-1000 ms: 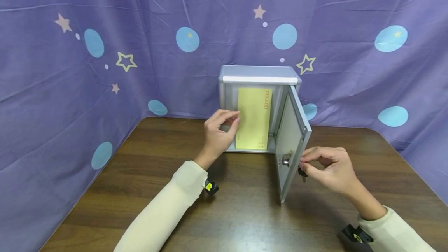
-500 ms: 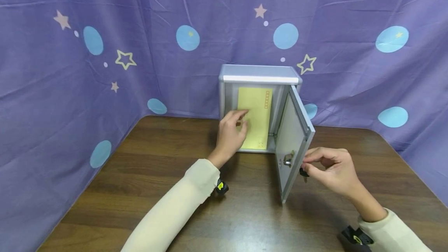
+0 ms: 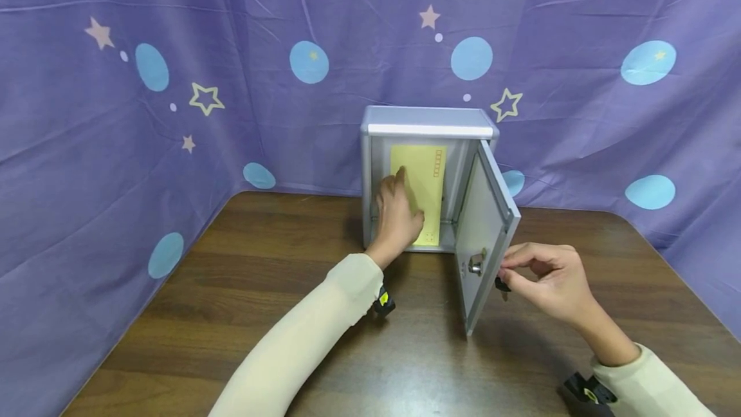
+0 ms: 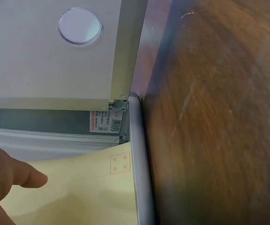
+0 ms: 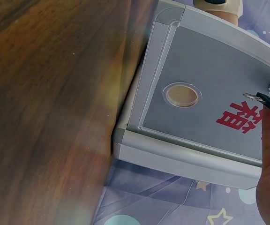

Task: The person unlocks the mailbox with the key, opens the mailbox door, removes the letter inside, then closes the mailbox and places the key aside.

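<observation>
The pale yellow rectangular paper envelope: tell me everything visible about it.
The pale yellow, rectangular, paper-looking envelope stands upright, taller than wide, inside the open grey metal box. In the head view, small red outlined squares run down near its upper right corner, with another red marking near the lower right. The left hand covers part of its left side, apparently touching it.

Wood-grain table (image 3: 243, 262); open grey box (image 3: 429, 120) standing near far edge.

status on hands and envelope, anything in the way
Left hand open at envelope, contact unclear. Right hand pinching key at door. Envelope upright in box. Door open, no obstruction seen.
</observation>
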{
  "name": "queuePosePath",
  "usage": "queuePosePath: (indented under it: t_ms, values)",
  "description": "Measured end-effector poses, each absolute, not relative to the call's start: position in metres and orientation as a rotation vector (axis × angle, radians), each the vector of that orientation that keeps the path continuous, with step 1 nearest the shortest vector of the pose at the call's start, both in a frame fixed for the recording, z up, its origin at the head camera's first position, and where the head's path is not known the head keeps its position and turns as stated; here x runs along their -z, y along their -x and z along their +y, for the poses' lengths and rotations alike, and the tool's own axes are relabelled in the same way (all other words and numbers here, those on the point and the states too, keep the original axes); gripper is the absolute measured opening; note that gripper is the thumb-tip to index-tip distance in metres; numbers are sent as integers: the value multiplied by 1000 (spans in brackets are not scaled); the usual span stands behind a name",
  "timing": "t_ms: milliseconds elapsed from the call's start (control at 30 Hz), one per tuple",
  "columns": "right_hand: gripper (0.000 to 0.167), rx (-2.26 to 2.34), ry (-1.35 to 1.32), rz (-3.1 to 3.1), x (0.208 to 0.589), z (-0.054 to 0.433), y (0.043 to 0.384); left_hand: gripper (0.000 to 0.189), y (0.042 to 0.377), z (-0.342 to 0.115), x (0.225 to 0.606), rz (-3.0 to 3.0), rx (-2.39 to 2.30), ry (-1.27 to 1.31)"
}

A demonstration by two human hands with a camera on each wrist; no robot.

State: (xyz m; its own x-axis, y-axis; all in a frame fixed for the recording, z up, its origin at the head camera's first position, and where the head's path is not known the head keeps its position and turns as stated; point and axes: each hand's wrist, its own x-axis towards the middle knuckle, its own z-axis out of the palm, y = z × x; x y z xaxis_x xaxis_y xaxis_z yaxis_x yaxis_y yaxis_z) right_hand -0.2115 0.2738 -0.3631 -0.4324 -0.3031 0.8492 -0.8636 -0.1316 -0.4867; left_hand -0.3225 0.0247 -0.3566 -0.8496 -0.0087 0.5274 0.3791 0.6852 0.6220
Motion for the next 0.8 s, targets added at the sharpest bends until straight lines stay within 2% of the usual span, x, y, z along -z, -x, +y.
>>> queuePosePath:
  t_ms: [200, 633, 800]
  values:
    - [38, -1586, -1316, -1677, 362, 273, 211, 103, 328, 32, 357, -2326, 1101, 167]
    - [37, -1605, -1326, -1665, 361, 273, 213, 78, 332, 29, 360, -2163, 1150, 284]
    - [36, -1603, -1308, -1677, 362, 274, 212, 74, 330, 28, 360, -2122, 1155, 337]
